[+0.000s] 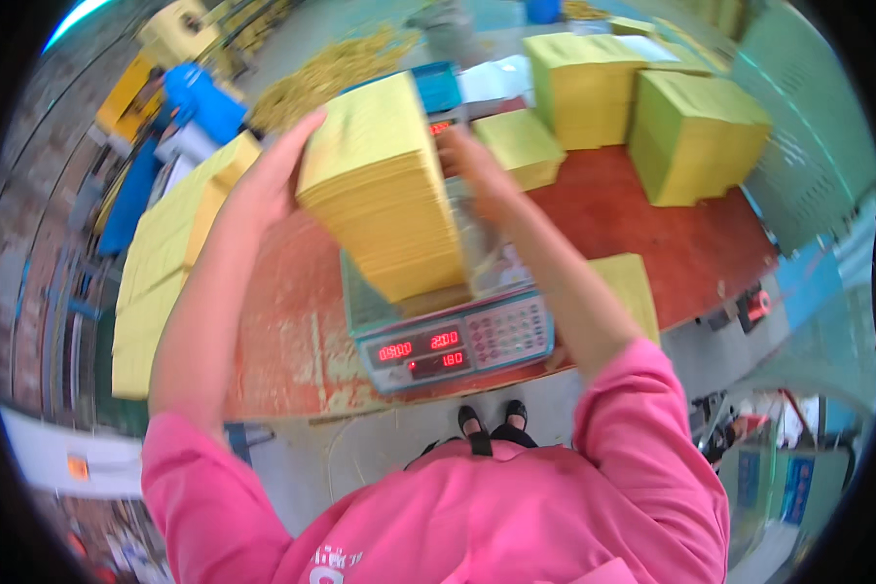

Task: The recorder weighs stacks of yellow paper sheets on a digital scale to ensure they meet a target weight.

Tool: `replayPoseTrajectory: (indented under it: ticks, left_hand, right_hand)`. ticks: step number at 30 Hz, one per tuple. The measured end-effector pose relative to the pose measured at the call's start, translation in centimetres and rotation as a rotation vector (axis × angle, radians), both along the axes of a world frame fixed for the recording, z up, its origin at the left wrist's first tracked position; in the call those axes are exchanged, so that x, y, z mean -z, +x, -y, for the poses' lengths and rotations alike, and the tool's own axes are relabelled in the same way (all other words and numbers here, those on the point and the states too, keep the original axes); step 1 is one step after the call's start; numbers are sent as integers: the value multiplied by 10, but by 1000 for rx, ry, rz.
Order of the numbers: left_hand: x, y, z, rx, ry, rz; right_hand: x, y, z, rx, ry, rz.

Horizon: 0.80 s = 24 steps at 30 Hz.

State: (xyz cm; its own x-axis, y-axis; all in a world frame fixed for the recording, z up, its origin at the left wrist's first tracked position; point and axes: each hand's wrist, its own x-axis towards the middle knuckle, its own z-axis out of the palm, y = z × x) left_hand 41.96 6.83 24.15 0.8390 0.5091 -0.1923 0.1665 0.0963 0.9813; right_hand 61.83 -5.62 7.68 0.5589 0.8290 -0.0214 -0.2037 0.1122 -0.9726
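Both hands, the left hand (pixel 268 180) and right hand (pixel 477 165), are clamped on opposite sides of a thick yellow paper stack (pixel 384 190) resting tilted on the scale (pixel 453 336) at the red bench (pixel 642 224), seemingly mid-weighing, so steadying it flat looks needed.

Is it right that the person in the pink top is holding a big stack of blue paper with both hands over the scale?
Not quite. The stack of paper is yellow, not blue, as the head view shows. The rest holds: the person in the pink top has the left hand and right hand on its sides, over the scale.
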Motion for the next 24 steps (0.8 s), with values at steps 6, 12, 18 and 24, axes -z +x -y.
replayPoseTrajectory:
  ticks: [6, 12, 18, 24]
  left_hand:
    - [-1, -37, 0, -40, -152, -153]
    - [16, -68, 4, 103, -244, -156]
    - [16, -63, -5, 226, -286, -152]
    - [23, -61, -2, 243, -192, -148]
  right_hand:
    - [13, -70, 0, 99, 185, 114]
    - [11, -131, 79, 356, 72, 352]
    - [44, -202, 162, 292, 10, 37]
    - [72, -226, 144, 46, 275, -800]
